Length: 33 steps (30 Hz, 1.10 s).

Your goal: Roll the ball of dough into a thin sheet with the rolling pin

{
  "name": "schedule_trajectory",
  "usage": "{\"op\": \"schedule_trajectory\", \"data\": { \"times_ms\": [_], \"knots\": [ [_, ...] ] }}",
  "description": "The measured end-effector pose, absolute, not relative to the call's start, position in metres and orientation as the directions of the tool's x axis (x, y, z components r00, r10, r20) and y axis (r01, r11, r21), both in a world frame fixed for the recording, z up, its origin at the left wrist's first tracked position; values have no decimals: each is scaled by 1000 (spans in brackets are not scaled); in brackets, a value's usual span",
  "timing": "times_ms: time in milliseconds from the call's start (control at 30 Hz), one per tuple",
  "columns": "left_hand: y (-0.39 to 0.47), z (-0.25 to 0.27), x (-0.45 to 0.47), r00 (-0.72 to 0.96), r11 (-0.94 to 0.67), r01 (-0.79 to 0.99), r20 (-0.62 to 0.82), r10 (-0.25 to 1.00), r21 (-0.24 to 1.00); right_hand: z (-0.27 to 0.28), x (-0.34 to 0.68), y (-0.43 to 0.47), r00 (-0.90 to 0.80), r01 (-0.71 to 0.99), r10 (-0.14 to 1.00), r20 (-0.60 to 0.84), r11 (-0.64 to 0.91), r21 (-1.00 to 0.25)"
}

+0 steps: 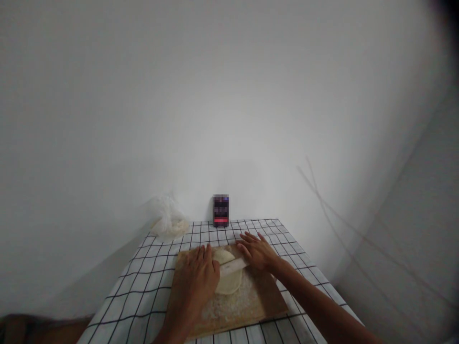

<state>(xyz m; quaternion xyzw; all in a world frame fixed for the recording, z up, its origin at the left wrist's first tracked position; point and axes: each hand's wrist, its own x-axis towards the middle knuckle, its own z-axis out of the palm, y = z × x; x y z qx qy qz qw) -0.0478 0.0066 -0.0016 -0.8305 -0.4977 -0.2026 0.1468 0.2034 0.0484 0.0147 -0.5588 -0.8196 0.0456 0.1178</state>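
Observation:
A pale rolling pin lies slantwise across a flat, rounded sheet of dough. My left hand rests over the pin's left end, its fingers stretched forward. Over the right end lies my right hand, palm down with the fingers spread. Neither hand is wrapped round the pin, and both cover its ends. Under the dough is a wooden board dusted with flour.
A black-and-white checked cloth covers the table. At the back left sits a clear plastic bag with something pale inside. A dark, blurred upright object leans by the white wall.

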Motion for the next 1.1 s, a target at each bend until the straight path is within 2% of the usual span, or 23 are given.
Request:
{"op": "schedule_trajectory", "data": {
  "times_ms": [167,233,367,533,700,867,1100],
  "knots": [
    [6,-5,-43,455,-399,890,480,750,-221,16,206,53,-427,876,897,110,441,-196],
    [3,-8,-43,487,-422,873,497,718,-245,13,207,46,-418,882,901,117,433,-188],
    [-4,-15,-47,482,-482,860,574,662,-167,3,208,14,-338,909,916,217,377,-179],
    [-12,-33,-45,429,-495,865,630,648,-80,-13,206,-35,-277,912,908,315,351,-211],
    [-25,-47,-48,439,-532,844,655,615,-66,-32,204,-67,-267,899,897,352,363,-245],
    [-45,-38,-70,536,-607,788,599,595,-102,-52,208,-81,-315,881,882,351,409,-237],
    [-41,-43,-73,532,-580,804,592,605,-131,-29,203,-70,-293,892,868,400,399,-213]
  ]
}}
